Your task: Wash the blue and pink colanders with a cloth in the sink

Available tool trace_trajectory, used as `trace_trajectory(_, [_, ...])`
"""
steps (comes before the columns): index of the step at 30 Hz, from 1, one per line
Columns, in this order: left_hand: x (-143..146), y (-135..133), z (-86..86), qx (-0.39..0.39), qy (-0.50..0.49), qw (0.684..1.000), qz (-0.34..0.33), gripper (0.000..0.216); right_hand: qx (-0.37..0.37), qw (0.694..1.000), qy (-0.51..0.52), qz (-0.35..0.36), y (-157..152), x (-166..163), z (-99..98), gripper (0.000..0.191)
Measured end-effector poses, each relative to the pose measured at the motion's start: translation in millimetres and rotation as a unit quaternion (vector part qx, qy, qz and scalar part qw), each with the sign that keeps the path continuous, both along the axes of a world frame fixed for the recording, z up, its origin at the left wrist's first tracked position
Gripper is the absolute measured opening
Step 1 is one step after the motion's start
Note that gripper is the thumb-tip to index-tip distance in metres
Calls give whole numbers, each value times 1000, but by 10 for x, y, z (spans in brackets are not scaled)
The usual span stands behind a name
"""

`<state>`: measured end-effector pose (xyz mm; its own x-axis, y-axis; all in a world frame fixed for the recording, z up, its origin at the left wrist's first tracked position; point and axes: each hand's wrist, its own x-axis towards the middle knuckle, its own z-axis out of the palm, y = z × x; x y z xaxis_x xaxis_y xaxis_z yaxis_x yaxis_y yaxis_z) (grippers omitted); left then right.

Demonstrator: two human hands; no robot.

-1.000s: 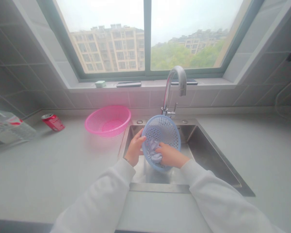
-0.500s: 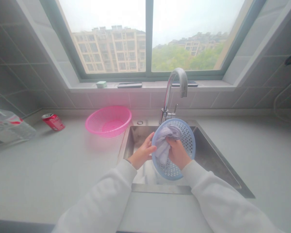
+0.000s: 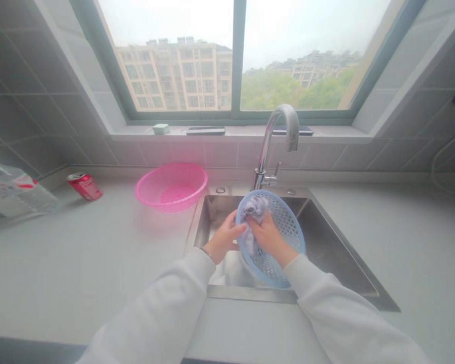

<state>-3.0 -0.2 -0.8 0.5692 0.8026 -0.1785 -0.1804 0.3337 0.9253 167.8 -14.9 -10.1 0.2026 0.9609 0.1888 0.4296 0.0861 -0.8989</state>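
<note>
A light blue plastic basket point(image 3: 288, 225) with a pierced bottom is tilted over the sink point(image 3: 326, 253), its inside facing me. My left hand point(image 3: 224, 236) grips its left rim, thumb at the front and the other fingers behind. Inside the basket, my right hand point(image 3: 270, 235) is closed on a crumpled pale lilac cloth point(image 3: 255, 206) and presses it against the left part of the inner side. Part of the cloth is hidden under my right fingers. The chrome faucet point(image 3: 276, 136) arches just behind the basket; no water shows at its spout.
A pink basket point(image 3: 172, 188) stands on the counter left of the sink. Farther left are a tilted red can point(image 3: 85, 186) and a clear plastic bottle point(image 3: 18, 189). On the windowsill lie a pale green box point(image 3: 161, 129) and two dark flat objects point(image 3: 206, 131).
My right hand has moved the cloth slightly left across the basket's inside, bunching it more. The basket has turned a little. My left hand keeps its grip on the rim.
</note>
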Motion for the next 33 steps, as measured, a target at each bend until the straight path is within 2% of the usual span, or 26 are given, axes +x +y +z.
trace_trajectory(2, [-3,-4,-7,-9,-18,1000,10,77,42,998,-42,-1,2,6,-44,58])
trace_trajectory(6, [1,-6,-25,-18,-35,999,13,72,16,999,-26,-39,-23,-1,-49,87])
trace_trajectory(8, [1,-6,-26,-19,-36,999,13,72,27,999,-14,-25,-37,2,-21,93])
trace_trajectory(11, [-7,-2,-31,-17,-30,999,15,71,52,996,-28,60,-54,20,39,75])
trace_trajectory(13, [-19,5,-41,-12,-30,999,19,68,35,989,-34,138,-71,27,85,68])
trace_trajectory(16, [-39,23,-55,-5,-31,999,35,62,1,976,-33,214,-106,21,144,79])
trace_trajectory(19, [-49,30,-45,11,-21,999,39,64,5,975,-40,218,-124,9,153,86])
trace_trajectory(25, [-13,-12,25,55,-33,998,-15,77,16,987,13,158,-96,34,108,77])
trace_trajectory(29, [9,8,-7,78,-69,994,23,78,6,977,33,212,-98,23,179,66])
trace_trajectory(33, [-25,61,-40,70,-69,993,64,83,-57,956,-17,286,-134,40,266,58])
